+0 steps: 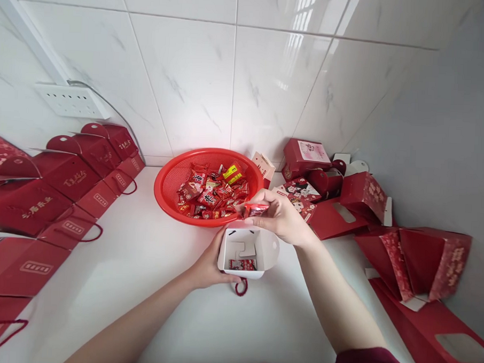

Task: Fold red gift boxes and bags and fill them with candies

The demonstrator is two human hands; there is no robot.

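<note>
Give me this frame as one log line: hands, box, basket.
left hand: holds open box; right hand: holds red packet near box; inside box: patterned packaging; red basket: wrapped packets

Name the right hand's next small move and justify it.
Probably lower the red packet into the white box: the right hand holds the packet near its open top, the left hand grips its side, and a red-patterned item already lies inside.

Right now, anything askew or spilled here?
Red cardboard boxes at right lie at jumbled angles, unlike the orderly row of rope-handled gift boxes at left. No spill seen around the red perforated basket of wrapped candies.
</note>
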